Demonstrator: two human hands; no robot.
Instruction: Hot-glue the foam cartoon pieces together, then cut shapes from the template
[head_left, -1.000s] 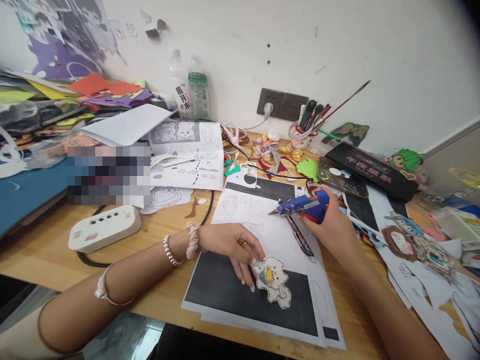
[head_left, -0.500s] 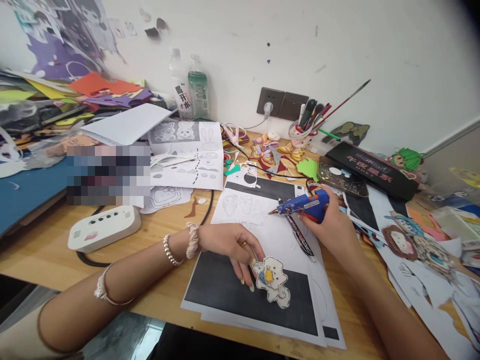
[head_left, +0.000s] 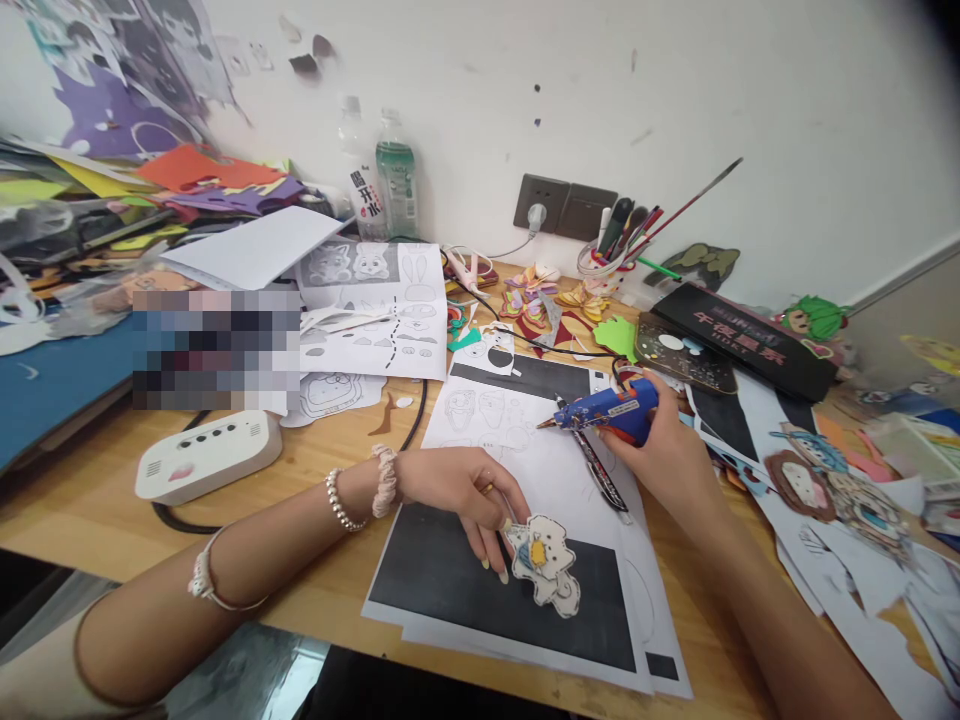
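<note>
Between its fingertips my left hand [head_left: 469, 495] pinches the edge of a white cat cutout [head_left: 551, 565], which has a dark outline, a blue patch and a yellow patch. The cutout is over the black block of a printed sheet [head_left: 450, 570]. My right hand [head_left: 671, 445] is wrapped round the handle of a blue glue gun [head_left: 607, 412] with orange parts. Its nozzle points left, above the printed sheets and apart from the cutout. Under the glue gun a black patterned pen-like tool [head_left: 601, 475] lies on the paper.
A white power strip [head_left: 210, 455] with a black cable is at left. Two bottles [head_left: 396, 175] stand by the wall. At the back right are a pen cup [head_left: 604, 265] and a long black box [head_left: 742, 340]. Paper cutouts [head_left: 840, 490] cover the right side, coloured sheets [head_left: 217, 175] the left.
</note>
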